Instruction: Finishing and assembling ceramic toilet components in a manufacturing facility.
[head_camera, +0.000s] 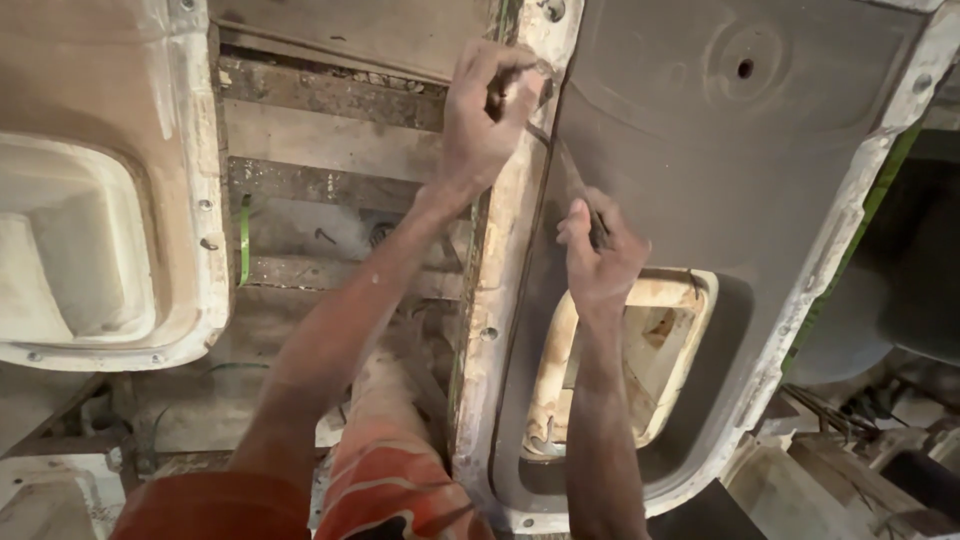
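Your left hand pinches a small dark tool at the grey mould flange; your right hand fists around a thin tool on it.

Both hands on right mould

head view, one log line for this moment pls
left hand: pinching small tool at flange | right hand: gripping thin dark tool on grey mould | pale mould: untouched

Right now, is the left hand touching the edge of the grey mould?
Touching: the head view shows the left hand pressed on the pale flange of the grey mould, fingers curled over it.
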